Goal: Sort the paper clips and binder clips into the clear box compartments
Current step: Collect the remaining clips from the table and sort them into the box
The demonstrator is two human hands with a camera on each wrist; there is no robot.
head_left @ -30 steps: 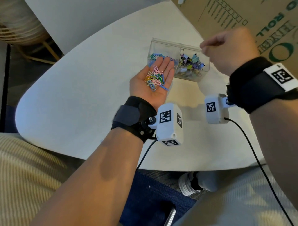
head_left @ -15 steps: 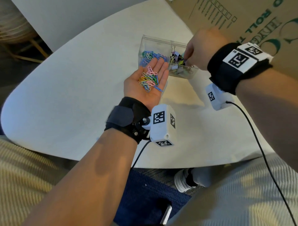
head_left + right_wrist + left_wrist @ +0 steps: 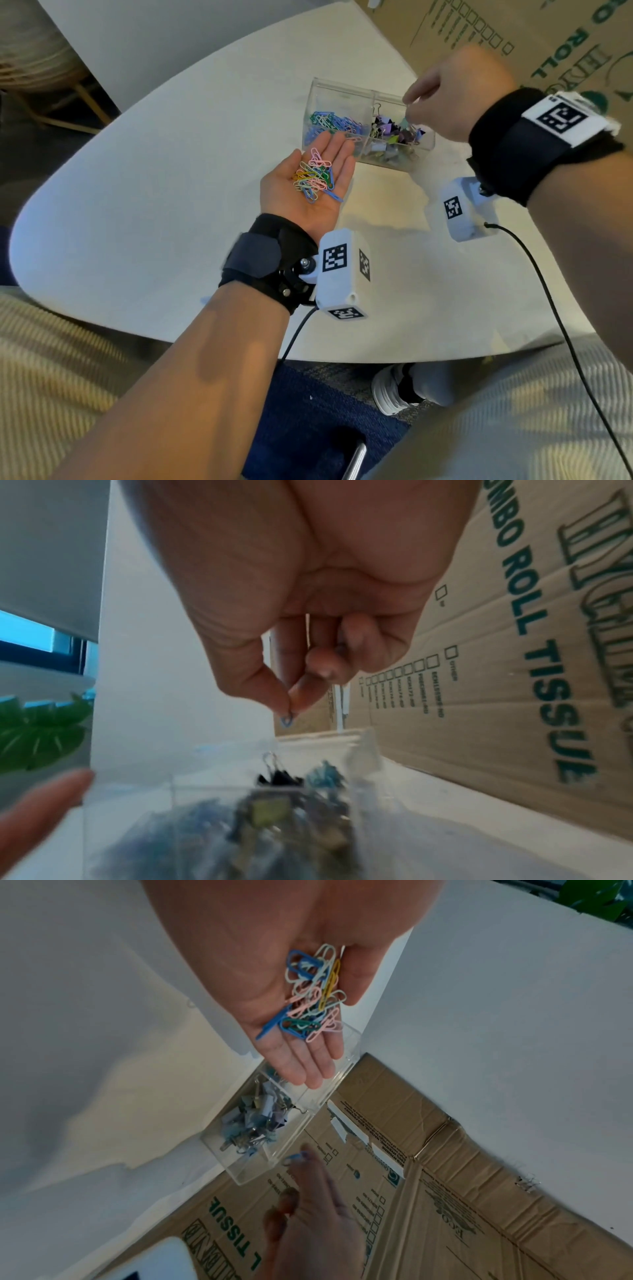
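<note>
- Left hand (image 3: pixel 310 185) flat, palm up, fingers straight, carrying a heap of coloured paper clips (image 3: pixel 314 178); fingertips at the near wall of the clear box (image 3: pixel 394 161).
- Right hand (image 3: pixel 455 99) above the binder clips (image 3: pixel 397 132) in the right compartment, thumb and forefinger pinching a small blue clip (image 3: pixel 286 720).
- More paper clips in the left compartment.
- Cardboard box (image 3: pixel 548 44) close behind; bare white table (image 3: pixel 154 178) to the left.

Black wrist straps (image 3: pixel 534 144) carry white tagged cameras (image 3: pixel 342 270).

The box (image 3: pixel 342 89) stands on the table (image 3: pixel 137 205), a carton (image 3: pixel 548 44) behind it; paper clips (image 3: pixel 334 123) fill its left compartment, binder clips (image 3: pixel 397 137) its right. The left hand (image 3: pixel 308 181), palm up with a heap of clips (image 3: pixel 313 178), lies just before it; the right hand (image 3: pixel 455 99) hangs over the right compartment, seemingly pinching one small clip (image 3: pixel 286 721).
</note>
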